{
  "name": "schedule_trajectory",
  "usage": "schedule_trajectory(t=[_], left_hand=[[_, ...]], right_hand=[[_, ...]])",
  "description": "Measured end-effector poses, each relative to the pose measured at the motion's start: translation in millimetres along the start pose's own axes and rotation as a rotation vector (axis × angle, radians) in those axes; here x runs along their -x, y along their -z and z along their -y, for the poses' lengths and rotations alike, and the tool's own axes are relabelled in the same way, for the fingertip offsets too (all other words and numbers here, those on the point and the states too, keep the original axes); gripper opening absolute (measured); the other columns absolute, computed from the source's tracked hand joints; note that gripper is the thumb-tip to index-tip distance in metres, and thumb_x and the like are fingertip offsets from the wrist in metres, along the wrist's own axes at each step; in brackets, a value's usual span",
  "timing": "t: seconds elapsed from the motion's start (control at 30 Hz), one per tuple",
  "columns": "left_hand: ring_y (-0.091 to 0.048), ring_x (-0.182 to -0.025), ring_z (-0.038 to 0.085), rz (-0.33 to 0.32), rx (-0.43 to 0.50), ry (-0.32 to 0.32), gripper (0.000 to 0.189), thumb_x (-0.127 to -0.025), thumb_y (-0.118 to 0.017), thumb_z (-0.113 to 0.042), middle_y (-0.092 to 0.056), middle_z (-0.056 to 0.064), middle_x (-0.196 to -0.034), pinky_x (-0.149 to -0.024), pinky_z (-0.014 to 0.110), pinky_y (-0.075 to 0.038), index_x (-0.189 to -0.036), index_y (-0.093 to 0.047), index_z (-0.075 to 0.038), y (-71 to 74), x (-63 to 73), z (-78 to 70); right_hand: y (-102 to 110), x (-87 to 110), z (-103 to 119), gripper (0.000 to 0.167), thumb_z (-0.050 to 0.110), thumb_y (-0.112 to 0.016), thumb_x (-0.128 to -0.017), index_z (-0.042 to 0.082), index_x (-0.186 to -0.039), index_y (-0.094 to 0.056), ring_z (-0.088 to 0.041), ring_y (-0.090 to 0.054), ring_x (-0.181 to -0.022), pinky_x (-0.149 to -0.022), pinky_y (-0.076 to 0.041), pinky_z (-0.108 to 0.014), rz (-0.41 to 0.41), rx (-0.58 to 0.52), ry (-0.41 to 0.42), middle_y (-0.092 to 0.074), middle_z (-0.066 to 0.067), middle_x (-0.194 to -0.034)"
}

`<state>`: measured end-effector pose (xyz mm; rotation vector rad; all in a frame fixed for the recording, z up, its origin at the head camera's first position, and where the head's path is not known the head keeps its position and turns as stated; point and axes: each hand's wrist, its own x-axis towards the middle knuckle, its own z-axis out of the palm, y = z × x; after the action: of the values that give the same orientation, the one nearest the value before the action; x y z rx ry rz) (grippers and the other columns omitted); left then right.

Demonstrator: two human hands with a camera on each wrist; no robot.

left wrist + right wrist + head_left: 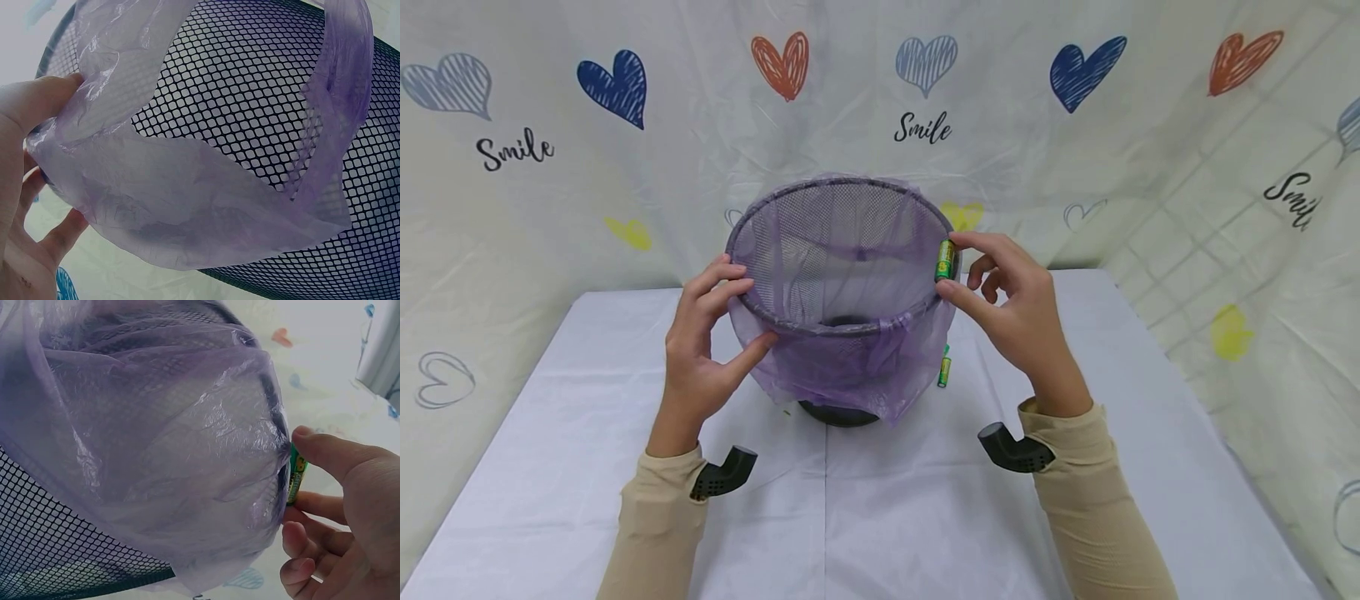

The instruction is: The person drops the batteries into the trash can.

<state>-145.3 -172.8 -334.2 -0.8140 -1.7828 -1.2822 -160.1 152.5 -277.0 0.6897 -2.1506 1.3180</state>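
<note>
We gripped the mesh bin point(244, 94) with our left hand point(691, 354). Beside its rim, our right hand point(1021, 312) pinched a green battery point(945, 260).

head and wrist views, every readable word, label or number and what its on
"Smile": three times, on backdrop.
Green cylinder in right hand: lettering too blurred to read.
Second cylinder on table: too small to read.
Black mark, right wrist view's bottom edge: cut off.

Heart-printed backdrop point(842, 117) behind white table point(895, 508)
</note>
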Motion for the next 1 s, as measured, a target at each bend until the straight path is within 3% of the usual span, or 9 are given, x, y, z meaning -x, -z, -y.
schedule_trajectory(t=[0.7, 1.0], left_hand=[[-0.041, -0.136, 0.040, 0.002, 0.003, -0.008, 0.056, -0.085, -0.074, -0.030, -0.052, 0.031, -0.122, -0.105, 0.025, -0.048, -0.112, -0.057, 0.016, -1.7, -4.7, -8.6], [-0.041, -0.136, 0.039, -0.001, -0.003, -0.003, 0.057, -0.086, -0.074, -0.032, -0.053, 0.029, -0.123, -0.106, 0.025, -0.048, -0.112, -0.057, 0.016, -0.7, -3.1, -6.7]], right_hand=[[-5.2, -5.6, -3.2, 0.044, 0.007, -0.077, -0.080, 0.014, -0.122, -0.065, -0.006, -0.050, -0.070, -0.054, -0.040, -0.016, 0.032, 0.011, -0.006, -0.065, 0.000, -0.104], [-3.5, -5.1, -3.4, 0.039, 0.004, -0.076, -0.081, 0.008, -0.119, -0.066, -0.007, -0.051, -0.072, -0.057, -0.041, -0.015, 0.044, -0.003, -0.001, -0.067, -0.006, -0.107]])
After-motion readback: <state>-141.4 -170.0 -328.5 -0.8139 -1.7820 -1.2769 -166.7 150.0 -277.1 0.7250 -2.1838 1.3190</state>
